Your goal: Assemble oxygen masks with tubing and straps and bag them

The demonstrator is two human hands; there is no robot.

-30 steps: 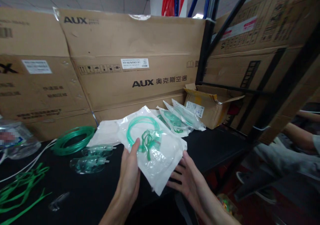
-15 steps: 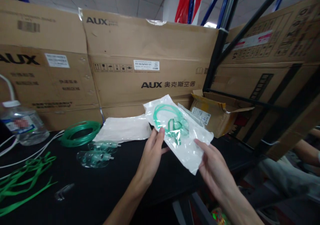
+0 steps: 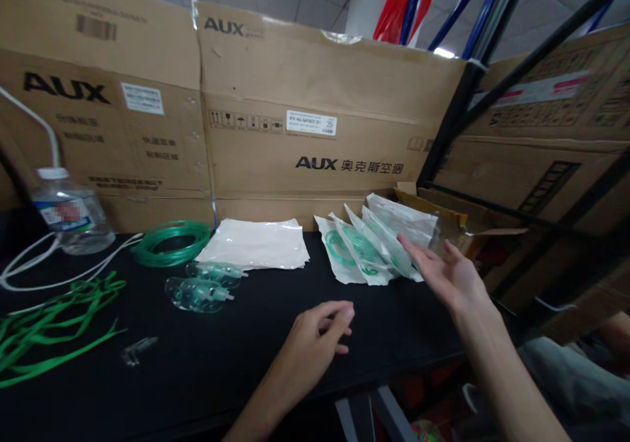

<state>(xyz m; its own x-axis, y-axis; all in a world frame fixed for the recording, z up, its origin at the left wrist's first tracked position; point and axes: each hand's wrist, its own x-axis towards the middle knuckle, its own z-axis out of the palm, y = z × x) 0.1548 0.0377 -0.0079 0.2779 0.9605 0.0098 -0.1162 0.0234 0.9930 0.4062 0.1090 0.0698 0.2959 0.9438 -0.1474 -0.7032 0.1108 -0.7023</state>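
My right hand [image 3: 450, 275] is open, its fingers stretched out beside a leaning row of several white-and-clear pouches [image 3: 354, 248]. Coiled green tubing shows through the nearer pouches. My left hand [image 3: 322, 337] hovers over the front of the black table [image 3: 236, 357], loosely curled with fingers apart and nothing in it. A stack of flat white pouches [image 3: 256, 244] lies behind and left of it. Two clear green-tinted masks [image 3: 199, 293] rest on the table further left, near a coil of green tubing [image 3: 171, 244].
Green straps [image 3: 63, 324] and a small clear connector [image 3: 139, 350] lie at the left, with a water bottle [image 3: 73, 212] and a white cable behind. Large cardboard boxes [image 3: 315, 75] wall off the back. At the right are an open carton [image 3: 453, 222] and a dark rack post [image 3: 447, 127].
The pouch with green tubing that both hands held has been let go and stands in the row at the right. My left hand has come down, empty; the view has shifted left.
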